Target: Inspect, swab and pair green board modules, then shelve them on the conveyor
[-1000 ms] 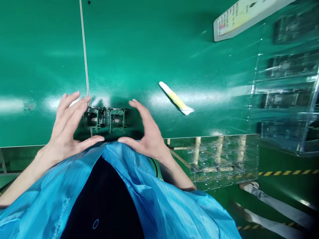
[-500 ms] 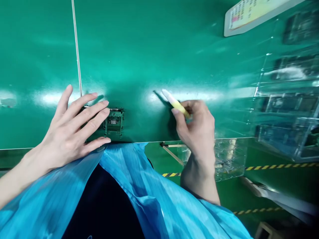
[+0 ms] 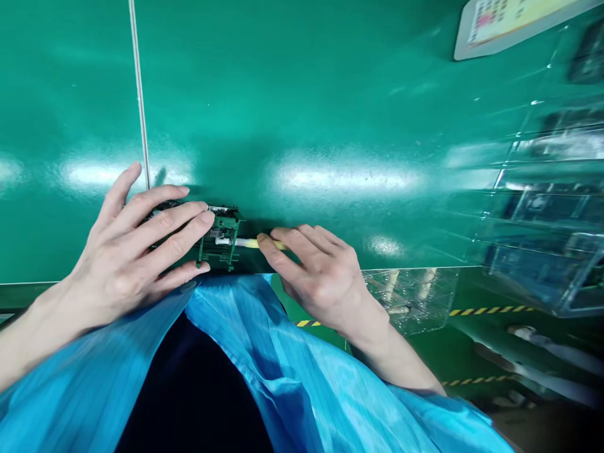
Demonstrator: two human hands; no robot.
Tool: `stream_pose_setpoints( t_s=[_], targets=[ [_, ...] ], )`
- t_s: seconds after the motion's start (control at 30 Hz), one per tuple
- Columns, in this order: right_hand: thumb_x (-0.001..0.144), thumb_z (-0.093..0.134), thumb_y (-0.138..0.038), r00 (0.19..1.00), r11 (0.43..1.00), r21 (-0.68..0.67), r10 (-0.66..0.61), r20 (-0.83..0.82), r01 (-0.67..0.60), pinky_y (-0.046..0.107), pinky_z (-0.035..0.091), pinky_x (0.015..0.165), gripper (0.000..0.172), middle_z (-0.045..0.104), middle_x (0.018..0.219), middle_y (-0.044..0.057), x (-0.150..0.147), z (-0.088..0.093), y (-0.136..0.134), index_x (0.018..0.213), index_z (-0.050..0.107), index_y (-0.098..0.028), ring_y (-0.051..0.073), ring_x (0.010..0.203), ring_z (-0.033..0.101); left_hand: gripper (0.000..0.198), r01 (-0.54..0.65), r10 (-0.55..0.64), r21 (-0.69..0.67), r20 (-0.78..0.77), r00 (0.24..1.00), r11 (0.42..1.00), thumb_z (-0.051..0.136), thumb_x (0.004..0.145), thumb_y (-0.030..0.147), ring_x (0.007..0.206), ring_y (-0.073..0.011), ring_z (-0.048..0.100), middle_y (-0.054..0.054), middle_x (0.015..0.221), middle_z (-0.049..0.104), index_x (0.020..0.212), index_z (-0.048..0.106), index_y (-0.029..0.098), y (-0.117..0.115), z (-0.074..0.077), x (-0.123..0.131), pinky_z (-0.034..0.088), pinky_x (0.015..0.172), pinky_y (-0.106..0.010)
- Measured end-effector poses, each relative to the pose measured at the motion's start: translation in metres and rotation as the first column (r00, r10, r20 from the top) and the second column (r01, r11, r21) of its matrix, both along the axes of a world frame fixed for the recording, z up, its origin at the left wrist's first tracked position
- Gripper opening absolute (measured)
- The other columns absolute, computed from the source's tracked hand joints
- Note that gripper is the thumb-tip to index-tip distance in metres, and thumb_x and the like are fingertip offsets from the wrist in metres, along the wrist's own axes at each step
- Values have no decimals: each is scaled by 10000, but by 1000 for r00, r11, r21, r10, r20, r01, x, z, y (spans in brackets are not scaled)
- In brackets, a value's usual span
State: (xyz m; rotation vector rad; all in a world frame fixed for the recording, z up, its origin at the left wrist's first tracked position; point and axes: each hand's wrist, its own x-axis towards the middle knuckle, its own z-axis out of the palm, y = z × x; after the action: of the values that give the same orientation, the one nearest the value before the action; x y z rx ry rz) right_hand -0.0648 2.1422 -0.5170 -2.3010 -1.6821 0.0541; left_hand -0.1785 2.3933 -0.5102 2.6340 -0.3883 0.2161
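Two small green circuit-board assemblies lie side by side at the near edge of the green table. My left hand rests flat on the left one, fingers stretched out and spread over it. My right hand is closed on a thin white-and-yellow stick, whose tip touches the right assembly. Most of the left assembly is hidden under my fingers.
Clear plastic trays holding dark parts are stacked at the right. A white instruction card lies at the far right corner. A thin metal strip runs across the table. Yellow-black floor tape shows below the table edge.
My right hand reached right, picked the white-and-yellow stick off the table and brought it back to the right assembly. My left hand settled onto the left assembly.
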Motion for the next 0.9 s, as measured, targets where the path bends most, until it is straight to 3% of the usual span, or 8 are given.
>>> stream_pose_setpoints(
  t_s=[0.2, 0.4, 0.53, 0.6, 0.73, 0.83, 0.9],
  targets=[
    [981, 475, -59, 998, 997, -44, 68, 13, -67, 333, 434, 609, 248, 718, 887, 94, 6, 15, 1, 1022, 704, -145, 187, 729, 575, 555, -5, 5, 8, 41, 999, 1000, 764, 862, 374, 1129, -310, 705, -36, 1190, 751, 1374, 569, 288, 0, -1, 1, 361, 1211, -666],
    [988, 478, -73, 997, 997, -3, 73, 34, -73, 326, 430, 595, 244, 718, 876, 84, 3, 11, 7, 1010, 706, -155, 179, 716, 570, 600, -16, 16, 13, 32, 999, 1000, 746, 873, 395, 1138, -301, 696, -26, 1196, 745, 1426, 528, 307, 0, 0, 1, 334, 1241, -630],
    [985, 444, -58, 997, 995, -64, 80, -21, -81, 351, 476, 611, 275, 733, 899, 116, 9, 14, -8, 1034, 707, -123, 203, 741, 628, 562, -3, 3, 7, 54, 999, 1000, 749, 875, 376, 1119, -292, 702, -29, 1171, 751, 1395, 557, 285, 0, -1, 2, 333, 1240, -631],
    [980, 489, -77, 997, 998, -65, 22, -69, -27, 358, 496, 612, 239, 747, 940, 113, 13, 16, -21, 1047, 704, -159, 211, 760, 660, 551, -13, 14, -11, 44, 999, 1000, 765, 862, 360, 1127, -293, 699, -15, 1182, 747, 1376, 573, 315, -1, -2, 2, 323, 1242, -642],
    [959, 611, -133, 958, 983, 59, -153, -243, 172, 371, 566, 643, 213, 759, 999, 94, 11, 12, -40, 1140, 677, -225, 210, 765, 704, 596, -23, 23, -26, 14, 1000, 999, 778, 851, 346, 1183, -308, 676, -15, 1214, 737, 1401, 549, 346, -2, -2, -1, 293, 1252, -660],
    [942, 641, -122, 903, 963, 94, -201, -379, 254, 380, 611, 683, 285, 765, 1032, 90, 2, 7, -41, 1200, 665, -241, 229, 835, 737, 797, -12, 12, -15, -24, 1000, 1000, 810, 816, 419, 1337, -351, 575, -89, 1361, 663, 1508, 431, 306, 0, 1, -5, 256, 1255, -670],
    [928, 657, -108, 865, 949, 88, -235, -443, 303, 373, 631, 707, 307, 767, 1040, 84, -6, 6, -40, 1202, 669, -246, 232, 869, 745, 970, -34, 31, -36, -65, 997, 999, 820, 781, 506, 1446, -384, 453, -157, 1519, 519, 1575, 310, 283, 5, 5, -9, 260, 1242, -673]
  ],
)
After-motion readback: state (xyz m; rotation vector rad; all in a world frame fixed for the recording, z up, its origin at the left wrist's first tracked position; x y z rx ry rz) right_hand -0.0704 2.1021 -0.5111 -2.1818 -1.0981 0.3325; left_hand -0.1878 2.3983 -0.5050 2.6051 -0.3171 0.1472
